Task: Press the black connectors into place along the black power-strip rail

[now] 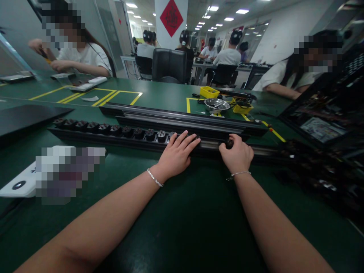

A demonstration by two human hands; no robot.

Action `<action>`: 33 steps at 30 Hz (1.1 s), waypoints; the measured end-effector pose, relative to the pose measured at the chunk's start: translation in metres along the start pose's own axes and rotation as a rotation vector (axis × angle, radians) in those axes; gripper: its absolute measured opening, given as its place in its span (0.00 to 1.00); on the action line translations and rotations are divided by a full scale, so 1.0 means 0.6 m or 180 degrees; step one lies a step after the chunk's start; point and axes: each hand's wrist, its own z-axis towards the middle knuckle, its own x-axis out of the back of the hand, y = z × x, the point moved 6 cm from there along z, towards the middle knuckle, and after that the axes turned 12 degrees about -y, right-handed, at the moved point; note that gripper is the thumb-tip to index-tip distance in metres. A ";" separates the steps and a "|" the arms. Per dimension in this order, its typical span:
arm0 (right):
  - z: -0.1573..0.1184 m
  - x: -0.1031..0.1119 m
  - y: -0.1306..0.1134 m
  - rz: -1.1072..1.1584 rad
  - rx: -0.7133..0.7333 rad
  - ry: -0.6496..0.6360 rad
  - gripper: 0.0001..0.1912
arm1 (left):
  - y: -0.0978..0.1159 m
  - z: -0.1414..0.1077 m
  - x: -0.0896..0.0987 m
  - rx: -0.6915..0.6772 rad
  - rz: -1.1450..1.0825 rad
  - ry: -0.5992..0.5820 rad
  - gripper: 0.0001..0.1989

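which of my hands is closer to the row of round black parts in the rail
Left. Your left hand is over the right end of the row; your right hand is farther right along the rail, fingers around a dark part.

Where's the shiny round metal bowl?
In the head view, the shiny round metal bowl sits right of centre, beyond the long black rails and bare right hand, with one yellow plastic bin behind it and another to its right.

Nothing I can read for sure: red diamond-shaped sign (171, 18) on the white pillar (161, 39), above the black high-backed chair (170, 64), has dark lettering, too blurred.
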 end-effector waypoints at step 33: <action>0.008 0.010 0.031 0.0046 -0.0136 -0.0104 0.23 | 0.003 0.002 0.005 0.0008 -0.0046 0.0001 0.32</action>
